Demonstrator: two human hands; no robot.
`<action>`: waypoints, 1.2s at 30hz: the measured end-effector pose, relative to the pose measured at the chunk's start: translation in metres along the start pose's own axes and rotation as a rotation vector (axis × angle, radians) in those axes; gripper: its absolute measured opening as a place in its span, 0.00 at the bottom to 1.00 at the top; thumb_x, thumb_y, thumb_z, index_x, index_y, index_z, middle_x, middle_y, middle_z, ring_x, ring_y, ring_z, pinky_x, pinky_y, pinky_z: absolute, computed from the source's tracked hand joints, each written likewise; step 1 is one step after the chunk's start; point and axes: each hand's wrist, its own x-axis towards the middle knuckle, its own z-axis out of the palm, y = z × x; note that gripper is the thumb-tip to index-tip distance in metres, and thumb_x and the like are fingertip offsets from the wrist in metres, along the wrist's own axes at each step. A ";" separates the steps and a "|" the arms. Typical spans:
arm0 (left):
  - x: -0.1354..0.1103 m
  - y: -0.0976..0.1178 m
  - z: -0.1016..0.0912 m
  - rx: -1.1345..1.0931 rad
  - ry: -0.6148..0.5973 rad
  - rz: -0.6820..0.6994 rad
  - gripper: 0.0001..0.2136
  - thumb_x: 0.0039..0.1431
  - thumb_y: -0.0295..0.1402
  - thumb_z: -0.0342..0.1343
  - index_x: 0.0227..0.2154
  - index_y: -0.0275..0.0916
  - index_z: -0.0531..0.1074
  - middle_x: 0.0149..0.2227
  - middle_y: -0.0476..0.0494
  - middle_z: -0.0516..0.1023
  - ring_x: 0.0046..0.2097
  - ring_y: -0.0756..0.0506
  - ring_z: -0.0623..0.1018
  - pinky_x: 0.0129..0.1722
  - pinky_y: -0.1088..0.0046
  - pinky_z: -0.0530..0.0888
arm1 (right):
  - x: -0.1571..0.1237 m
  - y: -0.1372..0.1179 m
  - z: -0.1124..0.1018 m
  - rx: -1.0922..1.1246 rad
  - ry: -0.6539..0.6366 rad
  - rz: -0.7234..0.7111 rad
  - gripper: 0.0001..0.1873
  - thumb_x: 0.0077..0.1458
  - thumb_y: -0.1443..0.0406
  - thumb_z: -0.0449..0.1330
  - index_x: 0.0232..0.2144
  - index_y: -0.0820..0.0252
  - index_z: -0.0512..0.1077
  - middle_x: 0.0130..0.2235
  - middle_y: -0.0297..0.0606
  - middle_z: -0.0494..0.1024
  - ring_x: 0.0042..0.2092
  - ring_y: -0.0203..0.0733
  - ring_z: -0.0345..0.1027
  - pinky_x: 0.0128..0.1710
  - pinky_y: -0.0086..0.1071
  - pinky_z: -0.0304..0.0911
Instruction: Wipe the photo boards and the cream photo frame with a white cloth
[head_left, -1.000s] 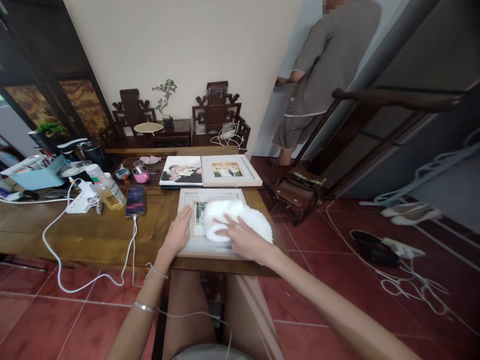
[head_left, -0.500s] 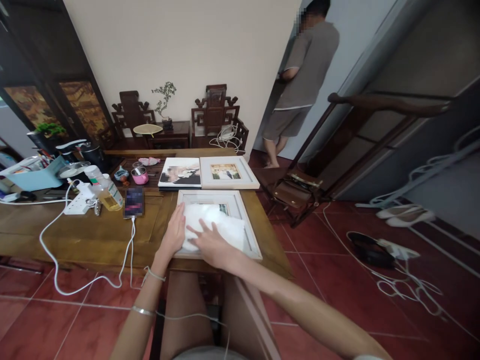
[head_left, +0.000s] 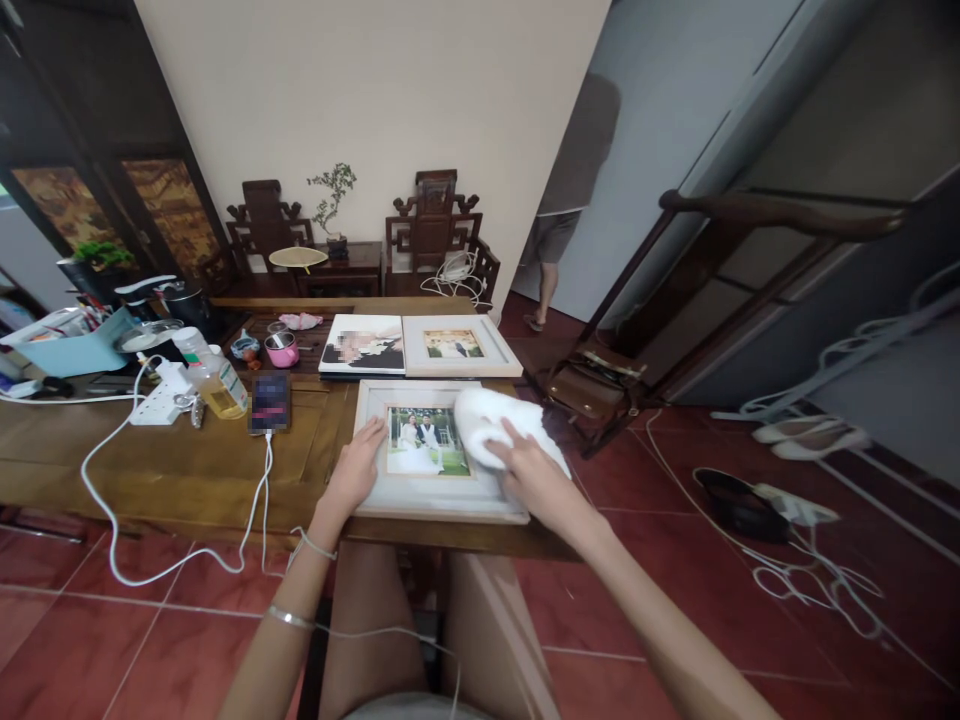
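Observation:
A white picture frame (head_left: 442, 500) lies flat near the front edge of the wooden table, with a photo (head_left: 420, 455) of two people outdoors in its middle. My left hand (head_left: 356, 470) rests on the frame's left border, fingers stretched out and lying flat. At the frame's right side, my right hand (head_left: 536, 475) presses and grips a bunched white cloth (head_left: 480, 410). Part of the cloth hangs past the right border and hides it there.
Behind lie a second white frame (head_left: 495, 350) and a black-and-white picture (head_left: 367, 328). To the left are a phone (head_left: 268, 403) on a cable, a bottle (head_left: 221, 385), a power strip (head_left: 161, 400) and a pink cup (head_left: 281, 348). A wooden chair (head_left: 600, 390) stands right; a person (head_left: 574, 160) is behind.
My right hand has moved the cloth from the frame's middle to its right side, uncovering the photo. My left hand's fingers now reach further onto the border. The person behind has moved left.

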 end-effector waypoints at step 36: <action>0.002 0.005 0.000 0.082 0.009 -0.056 0.32 0.48 0.13 0.40 0.58 0.35 0.61 0.63 0.38 0.61 0.64 0.45 0.60 0.63 0.59 0.59 | -0.055 -0.042 -0.041 -0.104 -0.372 -0.137 0.36 0.39 0.82 0.47 0.50 0.60 0.72 0.55 0.53 0.70 0.62 0.53 0.53 0.55 0.47 0.54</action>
